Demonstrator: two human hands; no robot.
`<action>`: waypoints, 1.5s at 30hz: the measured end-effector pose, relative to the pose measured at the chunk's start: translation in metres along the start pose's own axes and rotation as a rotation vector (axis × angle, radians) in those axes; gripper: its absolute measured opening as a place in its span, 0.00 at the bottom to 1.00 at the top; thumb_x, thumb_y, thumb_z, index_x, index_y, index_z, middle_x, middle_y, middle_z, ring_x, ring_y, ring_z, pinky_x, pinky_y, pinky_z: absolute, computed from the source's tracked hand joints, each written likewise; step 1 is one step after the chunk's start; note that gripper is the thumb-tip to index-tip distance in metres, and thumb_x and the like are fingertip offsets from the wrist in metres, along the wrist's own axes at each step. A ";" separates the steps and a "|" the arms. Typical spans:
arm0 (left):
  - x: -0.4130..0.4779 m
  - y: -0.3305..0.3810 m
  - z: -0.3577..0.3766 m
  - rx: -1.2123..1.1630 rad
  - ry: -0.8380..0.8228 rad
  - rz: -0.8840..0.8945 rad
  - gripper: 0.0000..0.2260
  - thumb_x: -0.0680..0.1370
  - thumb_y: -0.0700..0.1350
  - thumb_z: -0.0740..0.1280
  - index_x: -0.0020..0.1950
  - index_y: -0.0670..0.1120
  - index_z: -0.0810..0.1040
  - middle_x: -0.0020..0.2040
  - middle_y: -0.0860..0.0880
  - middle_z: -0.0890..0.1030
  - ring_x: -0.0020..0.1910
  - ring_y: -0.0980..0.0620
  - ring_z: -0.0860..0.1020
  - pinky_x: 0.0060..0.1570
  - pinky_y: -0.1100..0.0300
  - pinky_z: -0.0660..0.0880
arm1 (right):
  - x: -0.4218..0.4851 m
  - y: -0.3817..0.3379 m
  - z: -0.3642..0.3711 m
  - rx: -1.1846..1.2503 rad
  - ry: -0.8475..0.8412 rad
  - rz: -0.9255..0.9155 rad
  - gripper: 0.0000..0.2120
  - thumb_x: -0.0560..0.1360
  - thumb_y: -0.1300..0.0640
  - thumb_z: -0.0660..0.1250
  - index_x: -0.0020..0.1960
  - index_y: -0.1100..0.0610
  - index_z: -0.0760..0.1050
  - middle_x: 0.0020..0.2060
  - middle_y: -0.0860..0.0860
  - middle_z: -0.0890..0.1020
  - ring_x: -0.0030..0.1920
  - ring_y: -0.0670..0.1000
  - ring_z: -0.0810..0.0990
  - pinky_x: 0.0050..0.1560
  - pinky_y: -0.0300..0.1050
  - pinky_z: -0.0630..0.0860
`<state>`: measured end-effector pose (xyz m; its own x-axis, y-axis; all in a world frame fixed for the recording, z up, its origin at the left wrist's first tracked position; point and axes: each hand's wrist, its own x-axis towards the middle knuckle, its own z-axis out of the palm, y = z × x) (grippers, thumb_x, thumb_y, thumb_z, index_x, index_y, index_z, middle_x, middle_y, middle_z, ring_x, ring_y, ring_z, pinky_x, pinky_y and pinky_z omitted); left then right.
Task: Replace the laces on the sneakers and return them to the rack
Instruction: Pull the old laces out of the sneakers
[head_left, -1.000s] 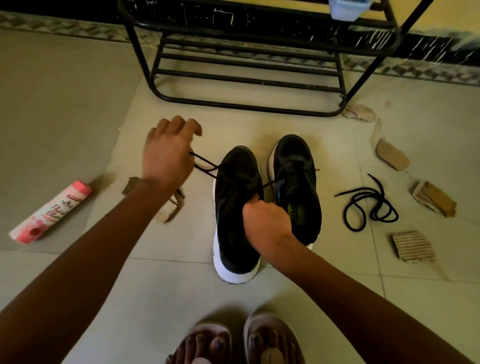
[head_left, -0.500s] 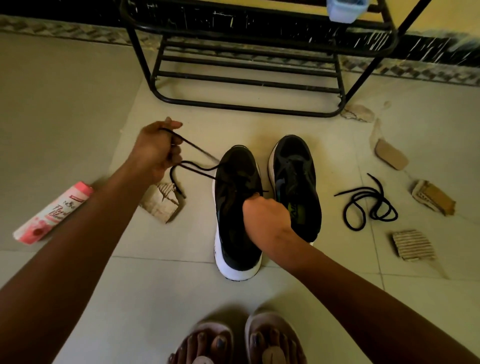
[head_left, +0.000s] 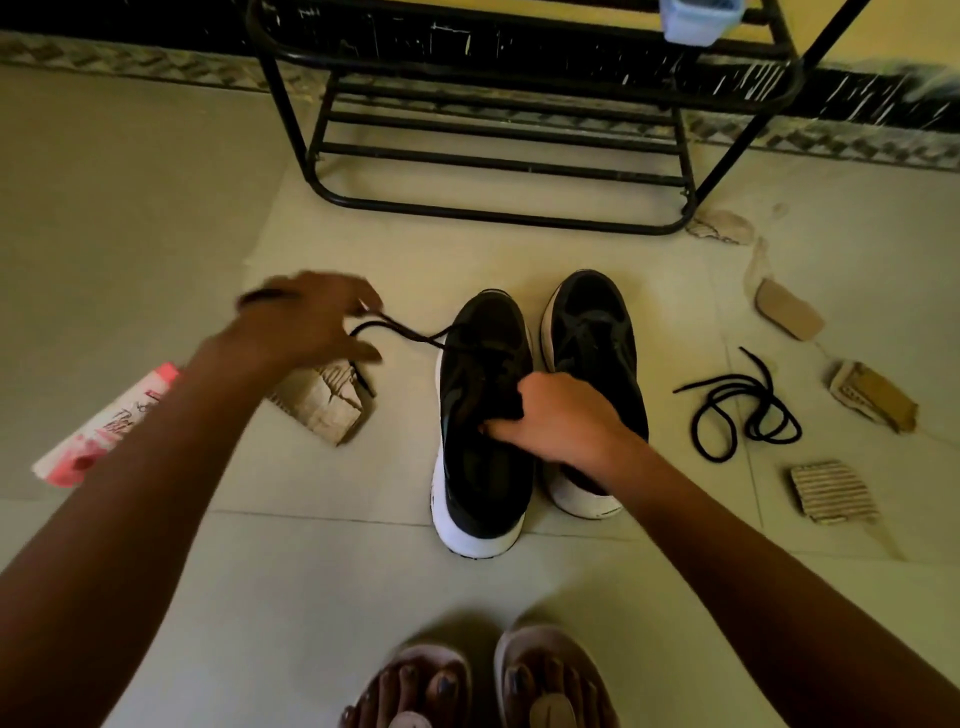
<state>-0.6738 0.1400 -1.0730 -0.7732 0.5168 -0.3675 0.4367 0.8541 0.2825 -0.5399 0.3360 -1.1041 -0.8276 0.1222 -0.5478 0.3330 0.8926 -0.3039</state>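
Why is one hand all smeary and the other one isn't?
Head view: the left hand is smeared by motion blur, so its grip on the lace is unclear. Head view: the right hand, holding the sneaker, looks sharp. Head view: the rack bars bow from the wide lens, and the light is dim.

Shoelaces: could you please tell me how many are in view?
2. One lace runs from the left sneaker to the left hand; one loose lace lies coiled on the floor right of the right sneaker. Others may hide in the dark uppers.
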 end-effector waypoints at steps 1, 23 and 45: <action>-0.003 0.009 0.012 -0.010 -0.074 0.031 0.25 0.69 0.57 0.72 0.63 0.52 0.74 0.61 0.50 0.77 0.57 0.49 0.76 0.57 0.54 0.72 | 0.003 0.004 -0.004 0.074 0.015 -0.011 0.17 0.74 0.43 0.66 0.43 0.58 0.75 0.34 0.52 0.78 0.35 0.52 0.78 0.38 0.46 0.74; -0.021 0.101 0.106 0.271 -0.102 -0.053 0.27 0.80 0.36 0.56 0.75 0.35 0.46 0.72 0.31 0.59 0.57 0.39 0.77 0.51 0.53 0.75 | 0.035 0.018 0.012 0.550 0.528 -0.184 0.13 0.73 0.64 0.66 0.44 0.53 0.63 0.36 0.50 0.77 0.38 0.49 0.79 0.38 0.34 0.72; -0.021 0.108 0.102 0.290 -0.167 -0.087 0.25 0.81 0.34 0.52 0.75 0.34 0.45 0.73 0.29 0.52 0.61 0.35 0.74 0.53 0.51 0.74 | 0.038 0.026 0.000 0.800 0.386 -0.235 0.17 0.66 0.72 0.68 0.38 0.51 0.69 0.39 0.53 0.79 0.35 0.42 0.75 0.40 0.33 0.72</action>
<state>-0.5637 0.2271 -1.1250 -0.7376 0.4235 -0.5259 0.5036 0.8639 -0.0107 -0.5626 0.3634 -1.1326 -0.9591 0.2405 -0.1495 0.2319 0.3639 -0.9021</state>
